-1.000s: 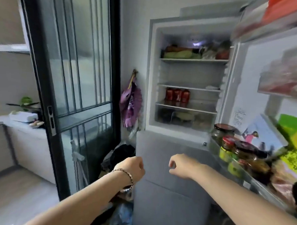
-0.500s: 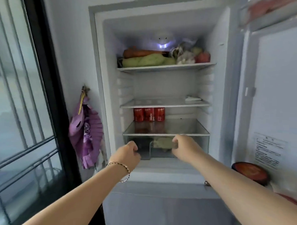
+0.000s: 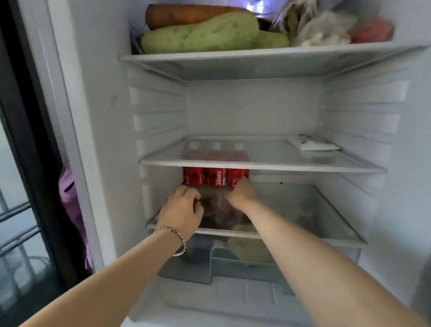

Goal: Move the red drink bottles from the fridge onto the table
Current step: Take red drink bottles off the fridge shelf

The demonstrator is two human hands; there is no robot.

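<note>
Three red drink bottles (image 3: pixel 215 177) with red labels stand in a row at the back left of the fridge's lower glass shelf (image 3: pixel 306 216), their tops hidden behind the shelf above. My right hand (image 3: pixel 240 195) is wrapped around the rightmost bottle (image 3: pixel 236 176), fingers against its label. My left hand (image 3: pixel 182 211), with a bracelet at the wrist, is curled in front of the clear lower part of the leftmost bottle (image 3: pixel 193 176). Whether it grips that bottle is unclear. The table is not in view.
The middle glass shelf (image 3: pixel 259 162) hangs low just over the bottles and holds a white packet (image 3: pixel 314 145). Vegetables (image 3: pixel 202 34) and bags fill the top shelf. A crisper drawer (image 3: pixel 229 265) lies below. A dark door frame (image 3: pixel 30 130) stands at the left.
I have come closer to the fridge. Both hands have gone from the shelf's front edge deep onto the lower shelf and reached the bottles.
</note>
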